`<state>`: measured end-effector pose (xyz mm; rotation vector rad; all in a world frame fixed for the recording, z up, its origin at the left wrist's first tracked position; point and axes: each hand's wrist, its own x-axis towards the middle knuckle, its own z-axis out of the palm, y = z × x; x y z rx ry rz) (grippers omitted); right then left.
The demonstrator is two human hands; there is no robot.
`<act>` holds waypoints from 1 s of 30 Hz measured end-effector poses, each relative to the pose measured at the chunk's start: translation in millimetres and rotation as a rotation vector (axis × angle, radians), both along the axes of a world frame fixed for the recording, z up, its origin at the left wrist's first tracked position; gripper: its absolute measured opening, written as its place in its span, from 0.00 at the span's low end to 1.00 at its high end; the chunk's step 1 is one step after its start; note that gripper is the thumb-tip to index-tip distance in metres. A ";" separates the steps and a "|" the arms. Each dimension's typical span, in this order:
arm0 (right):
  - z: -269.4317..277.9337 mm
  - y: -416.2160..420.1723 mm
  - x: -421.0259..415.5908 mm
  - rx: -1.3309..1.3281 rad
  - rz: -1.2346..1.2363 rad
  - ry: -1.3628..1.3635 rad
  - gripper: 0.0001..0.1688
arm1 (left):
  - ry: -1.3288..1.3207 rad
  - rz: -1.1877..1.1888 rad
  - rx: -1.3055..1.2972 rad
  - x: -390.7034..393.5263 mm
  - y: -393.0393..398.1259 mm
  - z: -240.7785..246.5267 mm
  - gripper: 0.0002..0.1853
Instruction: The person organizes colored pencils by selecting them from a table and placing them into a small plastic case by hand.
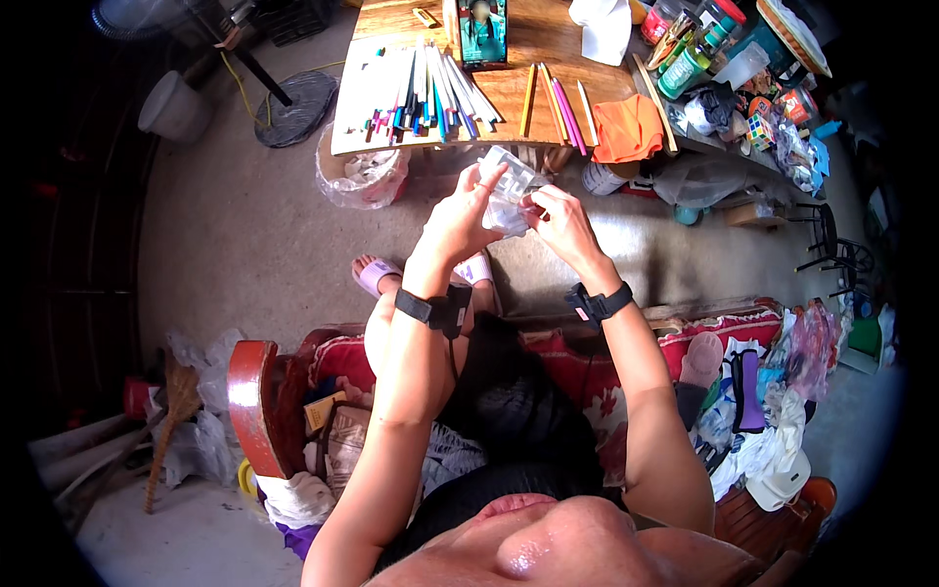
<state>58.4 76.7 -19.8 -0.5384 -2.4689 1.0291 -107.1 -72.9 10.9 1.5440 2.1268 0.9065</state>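
My left hand (462,213) grips a small clear plastic box (508,170) by its left side, in front of the table's near edge. At the box's right side, my right hand (557,220) has its fingertips bent against the clear plastic; whether they pinch a small piece there is too small to tell. Beyond the hands, many white-barrelled pens (433,92) with coloured ends lie fanned on the wooden table (565,44). To their right lie a yellow pencil or pen (527,100), several more orange, magenta and white ones, and a folded orange cloth (627,128).
A box with a picture (483,33) stands at the table's back. Jars, a green bottle (682,72) and a puzzle cube (760,132) crowd the right side. Below the table sits a lined bin (363,176). A red wooden bench (253,411) with clothes lies around me.
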 end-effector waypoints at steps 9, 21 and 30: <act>-5.1 -6.6 -3.2 0.023 -0.014 0.055 0.09 | 0.009 0.007 -0.021 -2.8 -0.9 -1.0 0.59; -8.1 -8.8 -2.8 -0.076 -0.045 0.040 0.12 | -0.008 0.015 -0.022 -1.8 -0.6 0.4 0.59; 13.0 -6.8 -10.7 -0.022 -0.115 0.031 0.08 | 0.060 0.018 -0.004 -3.2 -2.4 -0.7 0.59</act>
